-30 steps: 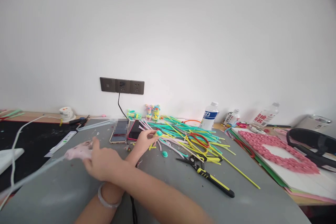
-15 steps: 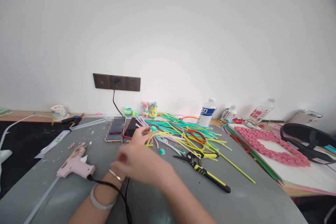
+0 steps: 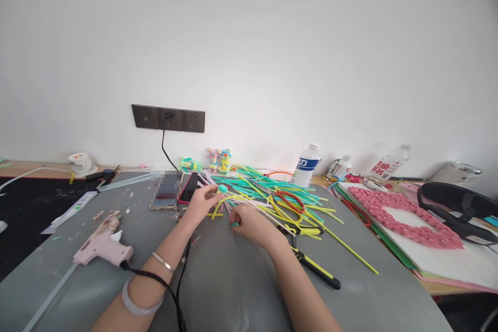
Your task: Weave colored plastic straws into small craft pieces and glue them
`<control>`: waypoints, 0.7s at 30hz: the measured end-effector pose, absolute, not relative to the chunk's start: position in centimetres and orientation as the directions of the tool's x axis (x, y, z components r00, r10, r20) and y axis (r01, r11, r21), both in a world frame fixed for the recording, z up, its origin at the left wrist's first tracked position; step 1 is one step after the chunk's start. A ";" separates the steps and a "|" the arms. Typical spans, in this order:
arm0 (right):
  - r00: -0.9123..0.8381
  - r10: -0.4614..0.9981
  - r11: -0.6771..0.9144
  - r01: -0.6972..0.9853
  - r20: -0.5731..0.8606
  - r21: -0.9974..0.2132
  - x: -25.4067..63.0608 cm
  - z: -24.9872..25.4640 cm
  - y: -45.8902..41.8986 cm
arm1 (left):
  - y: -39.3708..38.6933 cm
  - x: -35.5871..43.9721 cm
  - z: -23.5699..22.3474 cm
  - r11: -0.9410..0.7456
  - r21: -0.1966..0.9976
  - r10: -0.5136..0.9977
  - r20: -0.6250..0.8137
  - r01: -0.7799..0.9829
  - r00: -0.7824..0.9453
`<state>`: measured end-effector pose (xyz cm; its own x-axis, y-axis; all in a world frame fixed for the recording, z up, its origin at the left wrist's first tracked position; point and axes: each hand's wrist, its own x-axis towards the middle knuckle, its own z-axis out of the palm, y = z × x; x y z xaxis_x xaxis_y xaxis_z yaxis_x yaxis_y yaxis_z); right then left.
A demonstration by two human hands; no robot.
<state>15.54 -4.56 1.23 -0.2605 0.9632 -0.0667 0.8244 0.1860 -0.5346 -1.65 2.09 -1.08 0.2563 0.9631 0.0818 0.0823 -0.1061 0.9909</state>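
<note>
My left hand (image 3: 202, 202) is closed, its fingertips pinching a piece with a teal fuzzy coil (image 3: 223, 188) at its top. Bent yellow and lilac stems lie around that piece. Just to the right, my right hand (image 3: 251, 223) reaches down to the tabletop with thumb and fingers closed on a small teal pom-pom-like piece (image 3: 235, 224). Behind both hands spreads a heap of teal, yellow and lilac pipe cleaners (image 3: 252, 182). Black-and-yellow cutters (image 3: 317, 270) lie right of my right hand, their jaws hidden behind it.
A pink glue gun (image 3: 103, 249) lies at the left, its black cord crossing my left forearm. Two phones (image 3: 166, 192) lie behind my left hand. Red-handled scissors (image 3: 291, 201) rest on the heap. A bottle (image 3: 305, 166) stands behind; a pink wreath (image 3: 404, 218) is at right.
My right hand has moved from above my left wrist to the right and taken hold of the teal piece on the table. My left hand still holds its piece. The view has shifted slightly.
</note>
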 end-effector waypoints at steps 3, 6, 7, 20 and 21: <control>-0.304 0.948 0.166 0.720 -0.092 -0.674 16.4 1.2 -4.2 | 2.0 -1.6 -1.0 -0.130 0.989 0.954 0.105 0.073 0.280; -0.358 0.931 0.122 0.489 -0.071 -0.864 18.1 1.4 -3.6 | 1.9 -1.5 -1.1 -0.141 0.988 0.934 0.113 0.059 0.339; -0.352 0.933 0.079 0.391 -0.070 -0.917 18.7 1.4 -3.3 | 1.8 -1.5 -1.1 -0.140 0.989 0.924 0.113 0.048 0.365; -0.032 0.998 0.041 -0.177 0.047 -0.983 19.3 0.0 -1.7 | 1.3 -1.0 -1.1 -0.052 0.998 0.852 0.029 0.029 0.522; -0.048 0.998 0.042 -0.174 0.051 -0.984 19.2 0.0 -1.7 | 1.3 -0.9 -1.1 -0.040 0.999 0.857 0.019 0.030 0.515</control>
<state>19.19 -1.75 0.03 -0.0483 0.9975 0.0512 -0.1738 0.0421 -0.9839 -0.94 1.35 -1.13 0.5153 0.8568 0.0191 0.0299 -0.0403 0.9987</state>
